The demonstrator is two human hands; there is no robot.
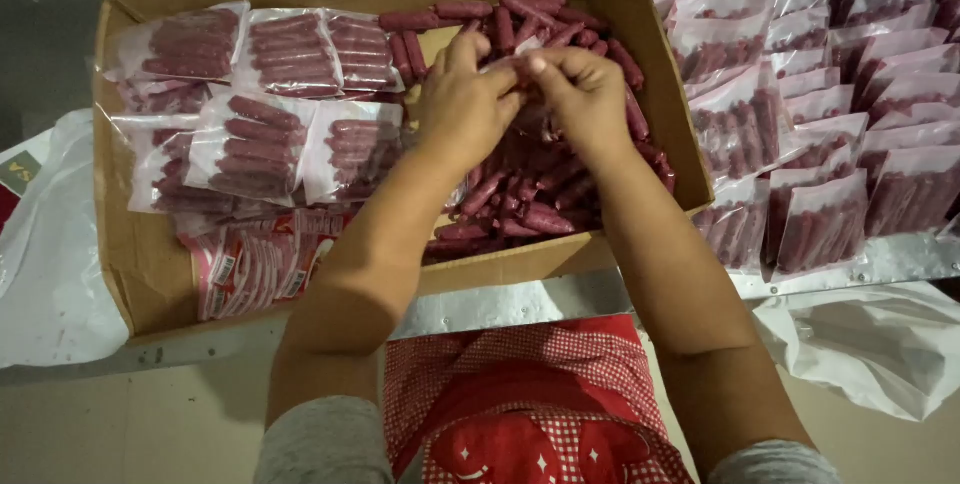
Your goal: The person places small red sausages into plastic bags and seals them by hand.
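Dark red, smooth, finger-shaped sausages (540, 194) lie loose in the right half of a brown cardboard box (150, 264). Left half: clear sealed packs (250, 149) of the same, flat, overlapping. Left hand (462, 104) and right hand (583, 94) meet above the loose pile near the far edge, fingertips pinched together on a small clear wrapper (520, 52). More filled bags (800, 134) stacked right of the box.
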